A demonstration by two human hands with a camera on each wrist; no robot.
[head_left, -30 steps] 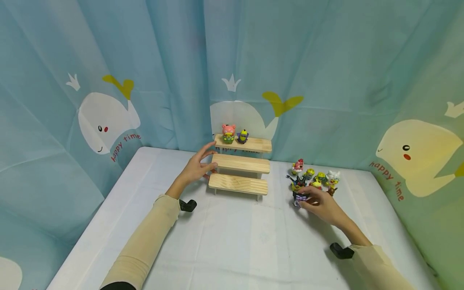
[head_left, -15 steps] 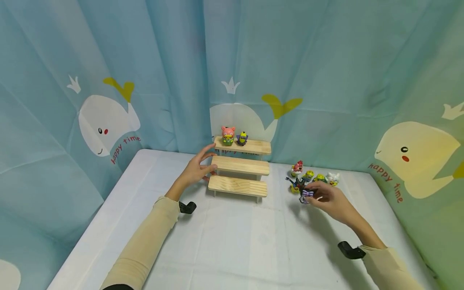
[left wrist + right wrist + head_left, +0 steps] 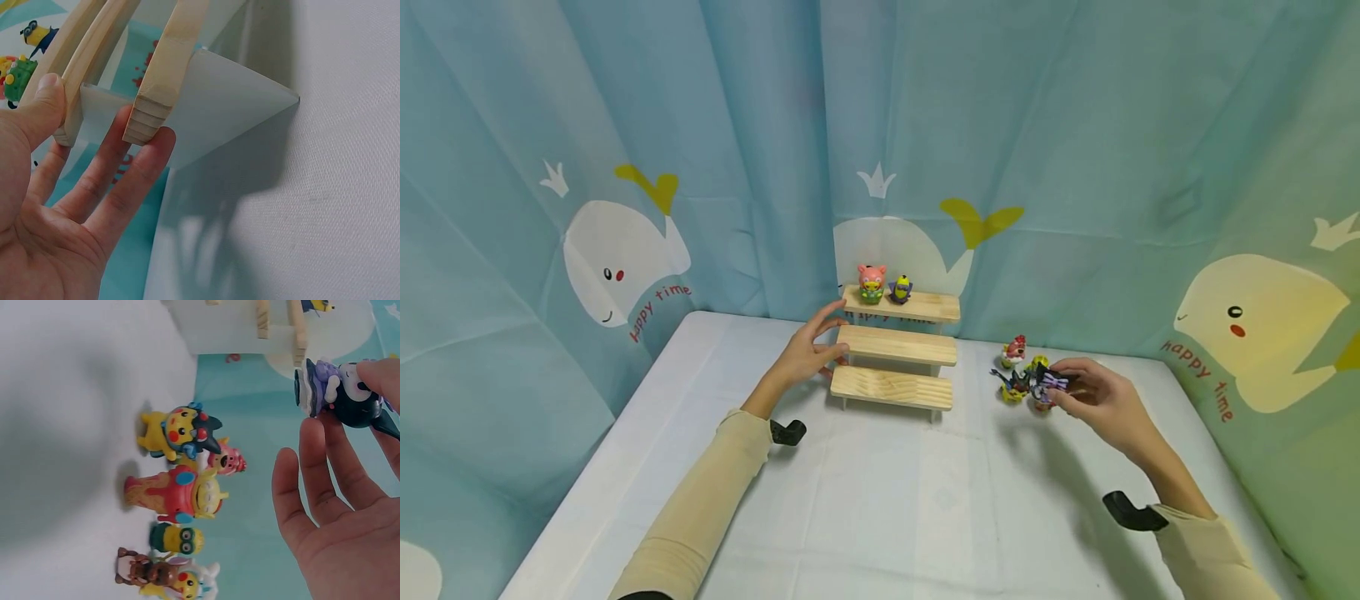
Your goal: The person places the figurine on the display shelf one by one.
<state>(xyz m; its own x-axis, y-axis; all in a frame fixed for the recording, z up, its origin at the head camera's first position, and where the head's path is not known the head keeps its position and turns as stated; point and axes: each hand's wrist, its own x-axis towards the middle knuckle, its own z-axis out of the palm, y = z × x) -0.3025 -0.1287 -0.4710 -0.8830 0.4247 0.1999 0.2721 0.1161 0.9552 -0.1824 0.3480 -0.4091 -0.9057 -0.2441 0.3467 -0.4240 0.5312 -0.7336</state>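
In the head view my left hand [image 3: 801, 354] is at the left end of a three-step wooden display shelf [image 3: 898, 343]. The left wrist view shows its fingers spread and nearly straight, with fingertips touching the board ends [image 3: 147, 115] and the thumb along an upper board. My right hand [image 3: 1108, 404] pinches a small black-and-purple figurine [image 3: 347, 394] between thumb and fingers, above the table. On the top step stand a pink-hooded figurine [image 3: 872, 284] and a yellow-and-purple one [image 3: 901, 289].
Several toy figurines stand grouped right of the shelf, including a yellow one in a dark hat [image 3: 178, 431], a red-and-yellow one [image 3: 181, 494] and a brown one [image 3: 147, 569]. A whale-print curtain [image 3: 1075, 125] hangs behind the white table [image 3: 880, 517].
My right hand has lifted the black-and-purple figurine and moved it rightward and slightly back, in front of the group. My left hand has stayed at the shelf's end.
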